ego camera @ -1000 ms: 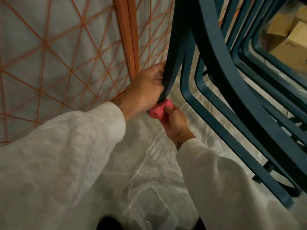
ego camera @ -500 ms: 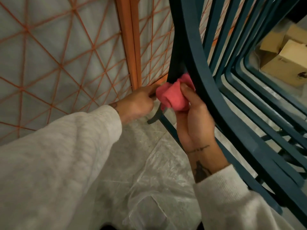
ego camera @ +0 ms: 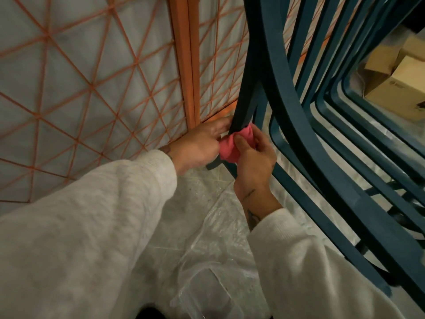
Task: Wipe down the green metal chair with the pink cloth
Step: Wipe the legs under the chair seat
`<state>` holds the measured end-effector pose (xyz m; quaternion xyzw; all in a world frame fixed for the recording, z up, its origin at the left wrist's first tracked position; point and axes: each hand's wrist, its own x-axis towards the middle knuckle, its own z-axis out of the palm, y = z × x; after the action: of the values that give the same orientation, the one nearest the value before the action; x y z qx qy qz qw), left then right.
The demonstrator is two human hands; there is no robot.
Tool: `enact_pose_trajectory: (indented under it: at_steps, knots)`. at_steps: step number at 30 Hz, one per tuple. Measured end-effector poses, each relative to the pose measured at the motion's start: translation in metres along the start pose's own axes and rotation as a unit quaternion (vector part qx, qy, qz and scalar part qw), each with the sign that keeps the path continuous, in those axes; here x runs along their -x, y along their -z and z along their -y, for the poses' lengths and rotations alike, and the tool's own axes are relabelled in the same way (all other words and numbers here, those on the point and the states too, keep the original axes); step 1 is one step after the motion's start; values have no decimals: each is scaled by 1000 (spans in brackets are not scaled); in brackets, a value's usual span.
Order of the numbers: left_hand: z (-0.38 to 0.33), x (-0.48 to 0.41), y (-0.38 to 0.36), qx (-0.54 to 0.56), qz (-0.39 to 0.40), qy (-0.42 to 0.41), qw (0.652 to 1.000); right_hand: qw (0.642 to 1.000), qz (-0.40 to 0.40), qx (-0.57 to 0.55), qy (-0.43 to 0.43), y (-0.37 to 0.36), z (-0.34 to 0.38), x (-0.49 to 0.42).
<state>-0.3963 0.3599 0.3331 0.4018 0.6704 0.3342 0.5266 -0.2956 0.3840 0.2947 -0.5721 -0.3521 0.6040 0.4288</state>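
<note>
My right hand (ego camera: 253, 157) is clenched round the bunched pink cloth (ego camera: 231, 149) and presses it against a leg of the green metal chair (ego camera: 282, 72), just below that leg's fork. At the cloth's 9 o'clock, my left hand (ego camera: 200, 143) curls its fingers round the same leg.

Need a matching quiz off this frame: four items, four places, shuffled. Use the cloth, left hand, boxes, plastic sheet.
Things
1. pink cloth
2. left hand
3. cardboard boxes
4. clear plastic sheet

Places
A. on the floor, below the arms
B. far right, seen through the bars of the green metal chair
C. bunched in the right hand, against a chair leg
D. holding the chair leg, beside the orange lattice panel

Pairs: 1-C, 2-D, 3-B, 4-A
</note>
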Motion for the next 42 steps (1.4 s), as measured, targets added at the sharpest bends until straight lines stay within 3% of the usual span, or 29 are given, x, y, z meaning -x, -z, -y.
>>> enact_pose_trajectory:
  at_steps: [5, 8, 11, 14, 15, 17, 19, 22, 26, 28, 31, 35, 38, 42]
  knots:
    - [1, -4, 4, -109, -39, -14, 993, 997, 6, -20, 75, -2, 21, 8]
    - [1, -1, -2, -45, -20, -15, 999, 993, 20, 54, 100, 1, 8, 12]
    - [5, 4, -11, 25, -21, 0, 999, 988, 28, 145, 41, 16, -7, 2]
    - [25, 6, -22, 43, -46, 29, 998, 968, 102, 220, 66, 41, -21, 2]
    - [35, 8, -27, 49, -52, 44, 996, 946, 125, 273, 120, 51, -28, 3]
    - [55, 14, -38, 67, -49, 71, 994, 868, 144, 422, 220, 73, -51, 2]
    - [73, 21, -51, 58, -41, 97, 993, 797, 149, 527, 254, 92, -75, -7]
    - [101, 30, -78, 41, -31, 131, 990, 775, 174, 571, 209, 111, -100, -15]
    - [133, 40, -117, 27, -7, 152, 988, 719, 198, 640, 187, 137, -119, -15]
    - [145, 45, -134, 39, 12, 170, 985, 726, 182, 644, 157, 158, -125, -7]
    - [156, 55, -147, 38, 17, 184, 982, 770, 115, 612, 139, 211, -135, 19]
    - [153, 75, -162, 51, 27, 198, 979, 775, 27, 624, 99, 281, -134, 65]
    - [145, 84, -170, 64, 31, 184, 980, 776, 27, 627, 65, 282, -126, 69]
    - [139, 79, -176, 64, -8, 158, 985, 771, 100, 615, 127, 237, -120, 42]
